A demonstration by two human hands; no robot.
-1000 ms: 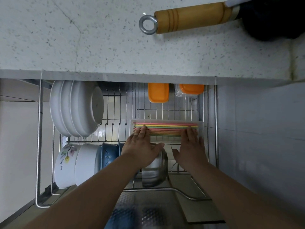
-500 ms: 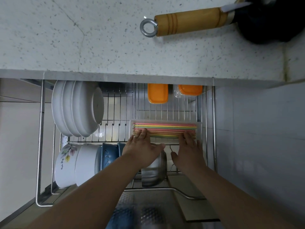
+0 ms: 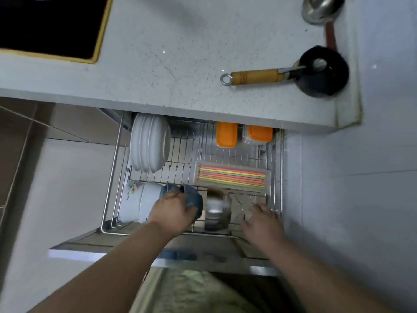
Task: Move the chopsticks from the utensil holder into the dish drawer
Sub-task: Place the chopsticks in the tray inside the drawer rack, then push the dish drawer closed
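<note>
Coloured chopsticks [image 3: 232,177] in tray, beyond hands (both empty)

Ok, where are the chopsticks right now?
In the head view, the chopsticks lie in a clear tray, right side of the dish drawer, below the orange containers.

Two bare forearms come up from the bottom edge, each ending in a bare hand. The left hand [image 3: 172,212] and the right hand [image 3: 262,222] wear no gloves, rings or bands that can be made out. No sleeve, cuff or watch shows anywhere along either arm. Motion blur softens the fingers' outlines.
</note>
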